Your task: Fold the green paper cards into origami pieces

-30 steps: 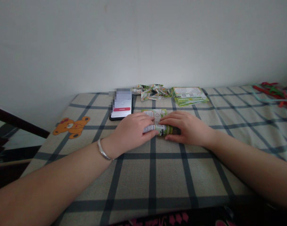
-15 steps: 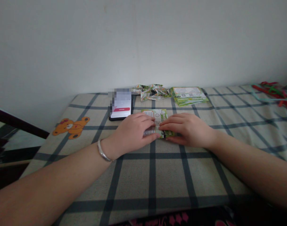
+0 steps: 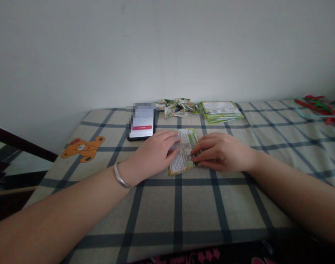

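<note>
A thin green-and-white printed packet lies on the checked tablecloth, set at a slant between my two hands. My left hand, with a silver bangle at the wrist, rests its fingers on the packet's left side, the thumb held apart from them. At the right edge, the fingers and thumb of my right hand are drawn together on the packet. Part of that edge is hidden under the fingertips. Printed text and small square codes show on the uncovered face.
Behind my hands, against the wall, several folded packets lie beside a stack of flat packets. A phone with a lit screen stands left of them. An orange bear picture is at the left; red and pale-blue items are far right.
The packet has turned askew, and its near-left corner now reaches out below my hands, showing more print. My left thumb has drawn back from the middle; my right fingers are more bent.
</note>
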Action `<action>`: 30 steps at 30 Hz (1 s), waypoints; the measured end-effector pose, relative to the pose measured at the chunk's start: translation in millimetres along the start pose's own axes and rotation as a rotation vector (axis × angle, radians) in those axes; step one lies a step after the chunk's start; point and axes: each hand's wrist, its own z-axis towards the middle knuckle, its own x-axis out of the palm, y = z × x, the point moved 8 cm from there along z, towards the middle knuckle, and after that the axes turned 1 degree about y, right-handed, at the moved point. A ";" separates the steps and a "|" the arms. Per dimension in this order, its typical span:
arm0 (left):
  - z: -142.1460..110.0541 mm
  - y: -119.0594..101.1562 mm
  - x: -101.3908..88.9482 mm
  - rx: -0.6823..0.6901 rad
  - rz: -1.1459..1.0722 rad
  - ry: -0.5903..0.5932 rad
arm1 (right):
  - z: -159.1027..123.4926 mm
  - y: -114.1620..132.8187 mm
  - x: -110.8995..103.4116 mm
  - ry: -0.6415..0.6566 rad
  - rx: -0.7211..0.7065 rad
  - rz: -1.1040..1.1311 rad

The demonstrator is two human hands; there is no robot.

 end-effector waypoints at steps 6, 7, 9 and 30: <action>0.3 -1.3 -0.4 0.029 -0.026 0.013 | -1.5 -3.2 -0.8 0.043 0.044 0.173; 0.5 -2.3 -0.7 0.038 -0.032 0.018 | -1.7 -3.9 -0.9 0.044 0.053 0.195; 1.0 -4.6 -1.7 0.056 -0.047 0.027 | -1.8 -4.9 -1.0 0.041 0.065 0.230; -1.9 -2.7 -13.7 -0.012 -0.309 -0.013 | -12.4 -42.5 11.5 -0.029 0.611 0.208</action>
